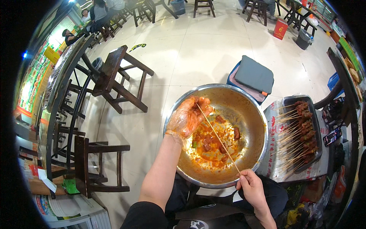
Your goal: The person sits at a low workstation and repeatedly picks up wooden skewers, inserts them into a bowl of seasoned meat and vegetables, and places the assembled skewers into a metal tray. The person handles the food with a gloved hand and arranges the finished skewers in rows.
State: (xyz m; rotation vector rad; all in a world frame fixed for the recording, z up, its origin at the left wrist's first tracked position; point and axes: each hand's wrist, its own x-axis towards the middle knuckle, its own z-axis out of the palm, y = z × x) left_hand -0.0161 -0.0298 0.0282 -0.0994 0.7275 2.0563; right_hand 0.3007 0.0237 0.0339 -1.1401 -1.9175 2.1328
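A wide stainless steel bowl (251, 120) sits before me over my lap, its inside smeared with orange-red sauce. A few dark meat chunks (236, 133) and a bit of green vegetable (194, 144) lie in the sauce. My left hand (188, 117), in a clear plastic glove coated with sauce, is over the bowl's far left side, fingers curled around a meat piece that is mostly hidden. One thin bamboo skewer (218, 138) slants across the bowl, its tip at those gloved fingers. My bare right hand (251, 184) pinches its lower end by the near rim.
On the right, a black tray (319, 134) holds several loaded meat skewers (307, 128), sticks pointing left over a printed white box (274, 169). A phone (332, 136) lies beyond it. A grey-lidded blue container (254, 75) stands behind the bowl. Wooden stools (110, 71) are at left.
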